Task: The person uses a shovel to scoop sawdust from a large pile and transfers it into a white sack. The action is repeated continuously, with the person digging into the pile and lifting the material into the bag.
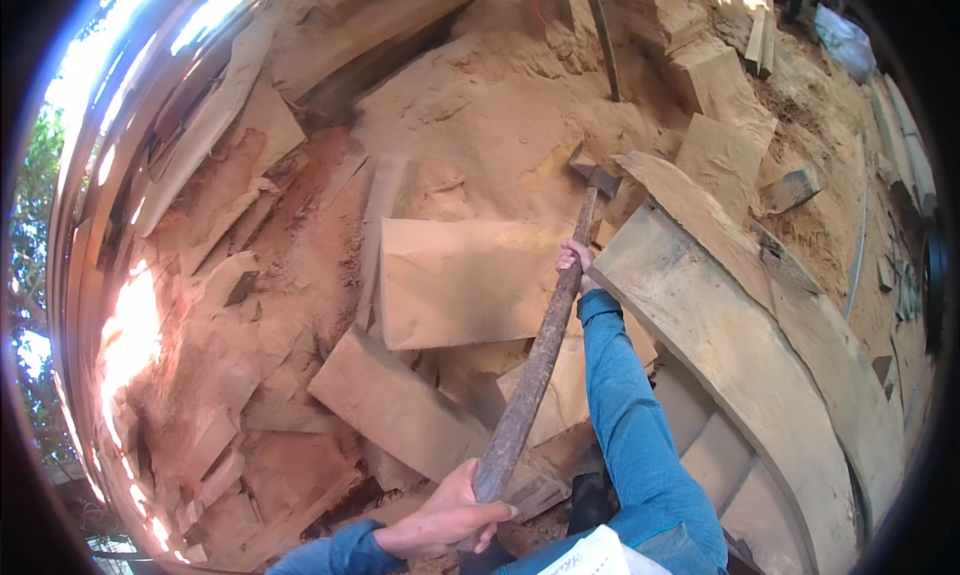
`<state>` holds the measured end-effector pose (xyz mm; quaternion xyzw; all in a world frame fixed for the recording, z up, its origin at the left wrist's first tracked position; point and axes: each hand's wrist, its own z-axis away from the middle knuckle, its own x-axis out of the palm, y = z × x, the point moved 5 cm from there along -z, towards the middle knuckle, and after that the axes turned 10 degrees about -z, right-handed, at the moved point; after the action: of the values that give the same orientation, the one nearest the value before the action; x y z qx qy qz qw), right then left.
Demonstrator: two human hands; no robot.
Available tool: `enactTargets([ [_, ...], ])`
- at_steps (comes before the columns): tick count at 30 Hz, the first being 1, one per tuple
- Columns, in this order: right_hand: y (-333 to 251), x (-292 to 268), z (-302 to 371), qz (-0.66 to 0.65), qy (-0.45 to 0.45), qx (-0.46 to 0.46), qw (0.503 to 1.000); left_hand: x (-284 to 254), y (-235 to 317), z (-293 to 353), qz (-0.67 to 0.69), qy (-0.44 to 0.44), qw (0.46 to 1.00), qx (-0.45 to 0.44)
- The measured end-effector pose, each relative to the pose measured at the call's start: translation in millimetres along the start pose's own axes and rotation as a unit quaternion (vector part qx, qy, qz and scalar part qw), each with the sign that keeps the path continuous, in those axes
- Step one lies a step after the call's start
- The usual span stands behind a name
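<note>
The tool (541,370) slanted across the middle of the view, its long wooden handle (521,413) running from the lower edge up and to the right, its dark head (599,179) set crosswise at the far end. That head lay at or just above the reddish dust (480,110), near the tip of a curved slab (700,287); whether it touched anything could not be told.

The left hand (450,516) gripped the handle near its lower end, fingers wrapped round it and thumb laid across. The right hand (575,258) held it farther up, nearer the head, fingers curled closed round the wood. Blue sleeves (632,405) covered both forearms.

Beneath the handle, to its left, lay a broad, dusty block (455,283), with a second block (390,403) tilted below it. The curved slab stretched down the right side. Farther off, a thin pole (602,40) stood in the dust, and a whitish bag (845,43) lay at upper right.
</note>
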<state>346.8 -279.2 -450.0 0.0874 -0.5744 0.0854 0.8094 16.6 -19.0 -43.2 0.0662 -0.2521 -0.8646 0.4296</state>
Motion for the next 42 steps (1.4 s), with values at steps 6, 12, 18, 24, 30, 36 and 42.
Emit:
enactTargets([
  [6, -51.8, -44.3, 3.8, -0.025, 0.065, -0.089, 0.994, 12.1, -28.5, -83.7, 0.091, -0.058, 0.994, 0.027],
  [12, -46.4, -36.2, 48.3, -0.052, 0.023, 0.014, 0.998, 19.0, -27.1, -162.6, 0.186, -0.134, 0.971, 0.065],
  [18, -79.9, -30.1, 40.4, -0.020, -0.030, 0.098, 0.995, 30.1, -20.6, -201.0, 0.197, -0.143, 0.967, 0.070],
  [24, -102.8, -88.3, 47.0, 0.073, 0.133, 0.001, 0.988, 59.3, -83.9, -286.7, 0.224, -0.154, 0.960, 0.073],
  [30, -58.9, -149.2, 54.2, 0.240, 0.244, -0.121, 0.932, 23.3, -182.4, -353.4, -0.213, 0.231, 0.941, 0.128],
  [36, -24.7, -175.9, 74.0, 0.316, 0.358, -0.189, 0.858, 3.6, -222.3, -348.8, -0.245, 0.264, 0.929, 0.089],
  [42, 39.4, -182.5, 94.5, 0.277, 0.345, -0.154, 0.884, -19.6, -259.4, -303.2, -0.230, 0.287, 0.922, 0.120],
])
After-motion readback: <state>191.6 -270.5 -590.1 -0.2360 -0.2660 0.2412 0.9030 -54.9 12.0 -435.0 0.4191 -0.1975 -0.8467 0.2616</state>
